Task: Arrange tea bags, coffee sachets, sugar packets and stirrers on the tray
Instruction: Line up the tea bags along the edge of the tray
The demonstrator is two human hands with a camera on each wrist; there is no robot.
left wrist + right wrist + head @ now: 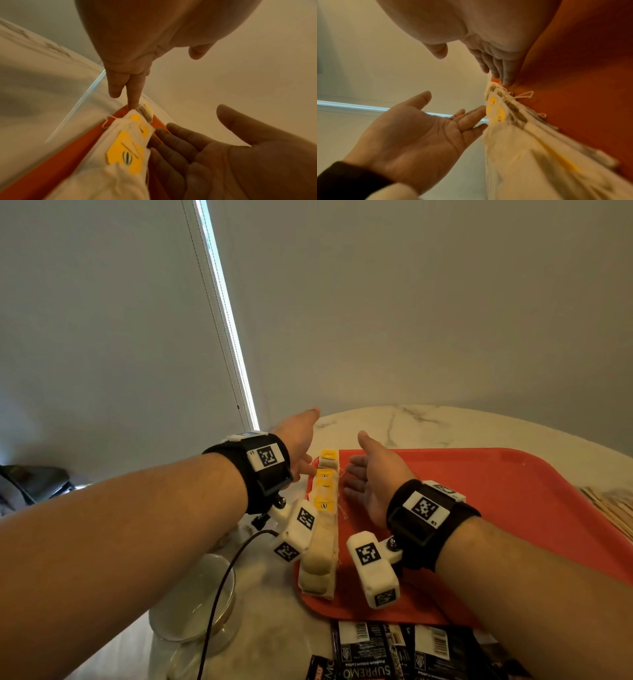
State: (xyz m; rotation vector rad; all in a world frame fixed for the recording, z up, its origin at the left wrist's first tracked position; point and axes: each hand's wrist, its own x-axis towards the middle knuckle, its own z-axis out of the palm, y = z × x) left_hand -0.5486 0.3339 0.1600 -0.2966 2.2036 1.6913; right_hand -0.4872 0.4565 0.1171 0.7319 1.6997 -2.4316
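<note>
A row of white tea bags [323, 508] with yellow tags lies along the left edge of the red tray [479, 491]. My left hand [301, 450] stands flat at the row's left side, fingers straight and touching the bags [130, 142]. My right hand [370, 474] stands flat on the row's right side, palm facing the bags [505, 121], fingertips [506, 79] on the tray floor. Both hands are open and hold nothing. Black coffee sachets [394, 652] lie on the table in front of the tray. Wooden stirrers [613, 508] lie at the right edge.
The tray rests on a white marble table [411, 422]. An empty glass bowl [195, 601] stands at the front left with a black cable across it. A wall and a window blind rise behind the table.
</note>
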